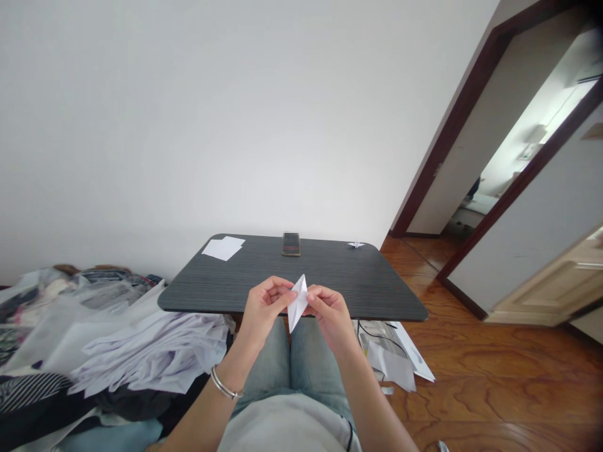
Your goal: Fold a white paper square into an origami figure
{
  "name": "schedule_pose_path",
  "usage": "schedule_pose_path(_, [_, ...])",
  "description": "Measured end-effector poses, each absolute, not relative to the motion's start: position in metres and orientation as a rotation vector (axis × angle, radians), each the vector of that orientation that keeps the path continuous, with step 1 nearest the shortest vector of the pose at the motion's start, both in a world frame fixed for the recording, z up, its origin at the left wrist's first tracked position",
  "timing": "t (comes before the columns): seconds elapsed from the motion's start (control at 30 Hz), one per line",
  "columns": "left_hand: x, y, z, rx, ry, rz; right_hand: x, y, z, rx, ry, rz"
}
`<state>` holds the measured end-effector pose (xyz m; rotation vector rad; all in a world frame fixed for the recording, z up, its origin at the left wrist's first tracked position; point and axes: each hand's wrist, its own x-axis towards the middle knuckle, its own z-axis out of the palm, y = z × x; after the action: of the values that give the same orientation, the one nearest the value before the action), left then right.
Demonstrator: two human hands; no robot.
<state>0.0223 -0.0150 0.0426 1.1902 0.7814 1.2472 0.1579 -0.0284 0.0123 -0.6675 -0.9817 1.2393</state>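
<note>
A small piece of folded white paper, shaped like a narrow diamond, is held up between my two hands over the near edge of the table. My left hand pinches its left side between thumb and fingers. On the other side, the thumb and fingers of my right hand grip its right edge. The paper stands nearly upright, one point up and one down. At the table's far right sits a folded paper crane. White paper sheets lie at the far left.
The dark table stands against a white wall. A small dark device is propped at its back middle. Piled clothes and bags fill the floor on the left. Papers and a cable lie under the right side. A doorway opens at right.
</note>
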Motion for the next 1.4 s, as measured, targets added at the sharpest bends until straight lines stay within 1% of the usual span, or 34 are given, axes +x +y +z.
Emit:
schedule_pose_path(0.27, [0.026,-0.016,0.040,1.233,0.791,1.286,0.153,-0.029,0.014,-0.775,-0.967,0.982])
schedule_pose_path(0.57, [0.025,-0.015,0.036,1.335,0.765,1.212,0.148,-0.026,0.009,-0.814,-0.936,0.876])
schedule_pose_path(0.67, [0.026,-0.014,0.035,1.314,0.749,1.203,0.149,-0.027,0.008,-0.790,-0.948,0.885])
schedule_pose_path(0.83, [0.025,-0.014,0.035,1.277,0.741,1.223,0.153,-0.028,0.006,-0.714,-1.073,1.014])
schedule_pose_path(0.9, [0.024,-0.013,0.034,1.305,0.742,1.231,0.154,-0.026,0.005,-0.718,-1.094,1.006])
schedule_pose_path(1.17, [0.018,-0.007,0.028,1.568,0.718,1.303,0.161,-0.020,-0.003,-0.697,-1.272,0.685])
schedule_pose_path(1.4, [0.018,-0.011,0.033,1.527,0.689,1.342,0.161,-0.024,-0.003,-0.700,-1.319,0.509])
